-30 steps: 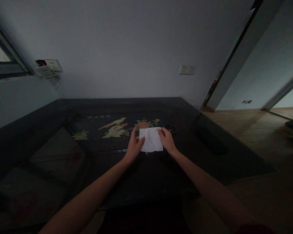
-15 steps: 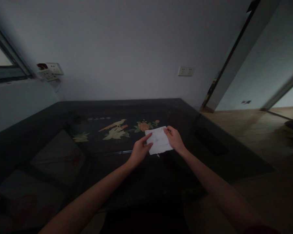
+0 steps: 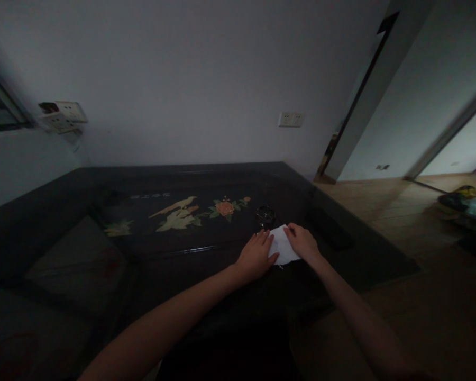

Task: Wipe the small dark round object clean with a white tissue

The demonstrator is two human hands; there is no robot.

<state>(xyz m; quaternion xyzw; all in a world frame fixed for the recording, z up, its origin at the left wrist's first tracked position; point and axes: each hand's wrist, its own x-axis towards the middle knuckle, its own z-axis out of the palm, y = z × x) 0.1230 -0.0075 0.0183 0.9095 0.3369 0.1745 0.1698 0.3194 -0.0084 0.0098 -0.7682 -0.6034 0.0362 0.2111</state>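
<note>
A small white tissue (image 3: pixel 282 247), with a ragged bit at its lower edge, lies over the dark tabletop between my hands. My right hand (image 3: pixel 303 244) pinches its upper right side between thumb and fingers. Across its left side lie the stretched fingers of my left hand (image 3: pixel 257 255), with the thumb apart on the lower part. Just behind the tissue stands a shiny, dark round object (image 3: pixel 265 215); its kind is too dim to make out.
The glossy dark table (image 3: pixel 206 291) carries an inlaid bird-and-flower picture (image 3: pixel 178 217). A long black object (image 3: pixel 329 228) lies to the right. Behind is a wall with a double socket (image 3: pixel 291 119); another socket cluster (image 3: pixel 63 116) is at left. Bagged items (image 3: pixel 466 203) sit on the floor at far right.
Both hands and the tissue have moved right and nearer to me. My left hand has shifted further over the tissue, covering its left side. The round object behind is now uncovered.
</note>
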